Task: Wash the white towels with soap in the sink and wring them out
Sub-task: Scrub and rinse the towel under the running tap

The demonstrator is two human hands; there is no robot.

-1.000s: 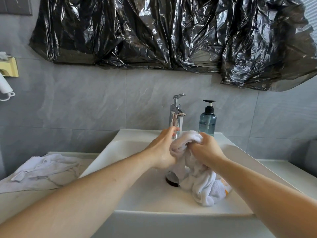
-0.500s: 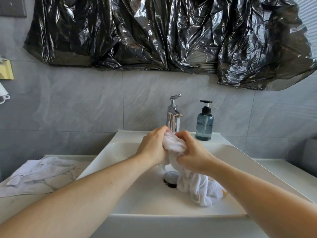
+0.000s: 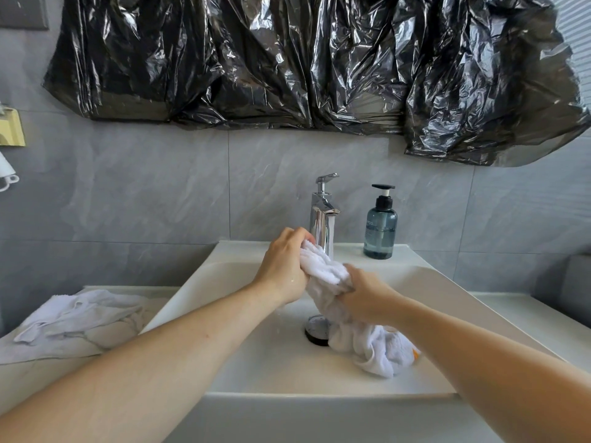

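Head view shows the left hand (image 3: pixel 283 266) and right hand (image 3: pixel 367 298) both gripping a white towel (image 3: pixel 323 266) over the sink (image 3: pixel 271 356) beside the tap (image 3: pixel 323 215), apparently scrubbing or wringing; next likely calls for opposite twists.

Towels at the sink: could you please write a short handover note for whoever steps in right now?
Left hand: grips the upper end of the white towel by the faucet.
Right hand: grips the same towel lower down; its tail lies bunched in the sink beside the drain.
Second towel: on the counter left of the sink, untouched.
Soap bottle: upright on the sink's back ledge.
Done: first towel looks wet and is being worked.
Left: finish and wring it, then probably wash and wring the second.
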